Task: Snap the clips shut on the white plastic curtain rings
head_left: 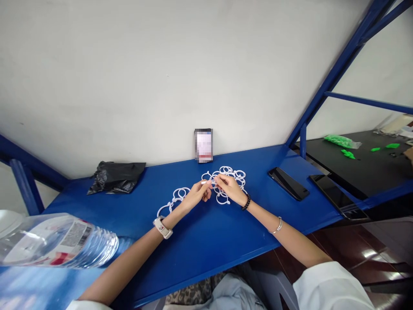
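My left hand (196,196) and my right hand (230,188) meet over the blue table, fingers pinched closed. Between the fingertips is a thin white ring (213,182), mostly covered by the fingers. Just behind and under my right hand lies a loose pile of similar white rings (222,199), some with a small knob on them. A smaller group of white rings (164,209) rests to the left, partly behind my left wrist.
A propped phone (204,146) leans against the wall. On the blue table (206,245) are a black plastic bag (118,176), a lying water bottle (61,241) and two dark phones (288,184). Green pieces (342,141) lie on a black table at right.
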A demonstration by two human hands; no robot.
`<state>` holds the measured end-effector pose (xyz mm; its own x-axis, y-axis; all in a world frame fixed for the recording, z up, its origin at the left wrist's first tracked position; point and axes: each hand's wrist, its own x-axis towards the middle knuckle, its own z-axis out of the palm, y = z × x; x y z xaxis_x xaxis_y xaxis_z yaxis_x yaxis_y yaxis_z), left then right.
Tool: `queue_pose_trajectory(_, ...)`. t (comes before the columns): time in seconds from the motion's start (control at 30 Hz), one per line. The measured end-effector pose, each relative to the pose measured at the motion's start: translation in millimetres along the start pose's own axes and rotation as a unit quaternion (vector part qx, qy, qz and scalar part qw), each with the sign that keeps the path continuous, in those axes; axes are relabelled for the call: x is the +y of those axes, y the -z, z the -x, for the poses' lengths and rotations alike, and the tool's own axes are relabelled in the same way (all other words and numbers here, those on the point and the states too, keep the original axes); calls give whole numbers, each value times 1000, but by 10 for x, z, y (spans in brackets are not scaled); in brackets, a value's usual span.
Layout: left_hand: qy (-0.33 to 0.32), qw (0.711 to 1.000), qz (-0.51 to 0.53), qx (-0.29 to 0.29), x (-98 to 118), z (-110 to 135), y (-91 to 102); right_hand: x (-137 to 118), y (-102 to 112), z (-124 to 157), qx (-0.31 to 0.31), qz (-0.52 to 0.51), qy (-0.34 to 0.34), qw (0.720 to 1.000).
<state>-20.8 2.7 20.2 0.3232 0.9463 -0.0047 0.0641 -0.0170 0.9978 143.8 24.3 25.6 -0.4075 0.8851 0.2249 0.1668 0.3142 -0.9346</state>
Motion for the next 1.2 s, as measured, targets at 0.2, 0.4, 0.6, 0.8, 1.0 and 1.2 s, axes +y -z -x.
queue_pose_trajectory(0.2, -19, 999, 6, 46, -203, -14, -51, 43, -58, 6, -27, -44, -35, 998)
queue_pose_trajectory(0.4, -40, 997, -18, 66, -229, 5, -59, 72, -116, 11, -35, -64, -38, 997)
queue_pose_trajectory(0.6, -24, 997, -14, 68, -199, 6, -55, 107, -126, -1, -48, -64, -43, 996)
queue_pose_trajectory(0.8, -14, 997, 16, 71, -200, -6, -60, 116, -131, -6, -40, -50, -39, 997)
queue_pose_trajectory(1.0, -11, 997, 18, 77, -175, 7, -75, 141, -156, -5, -26, -66, -48, 996)
queue_pose_trajectory(1.2, -20, 997, -43, 63, -154, 71, -121, 86, -120, 2, 18, 33, -25, 999)
